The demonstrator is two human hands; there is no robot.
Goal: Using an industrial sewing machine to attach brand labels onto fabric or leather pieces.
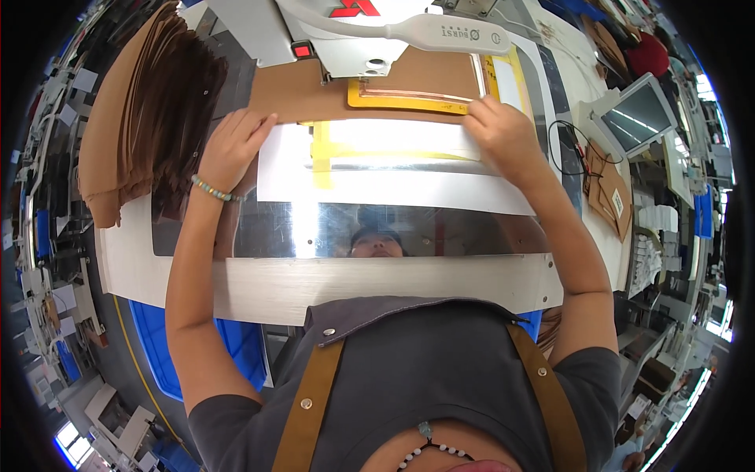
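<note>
Up at the far side of the shiny metal work table [330,228], both bare hands press flat on a wide white rectangular template sheet [393,185] that carries yellow tape strips [330,149]. The left hand [232,145], with a beaded bracelet at the wrist, lies on the sheet's far left corner, fingers stretched out together and pointing away from the person, holding nothing. The right hand [503,134] rests on the sheet's far right edge, fingers bent downward onto it; whether they pinch the edge cannot be told. Just beyond the sheet lies a flat brown leather panel [314,94] with a yellow rectangular frame [409,101] on it, under the head of a white sewing machine [354,35] and its white lamp arm [440,33]. At the table's left edge a thick stack of brown leather pieces [149,118] is piled, well apart from the right hand. Off the table's right edge stands a small grey screen [637,114].
</note>
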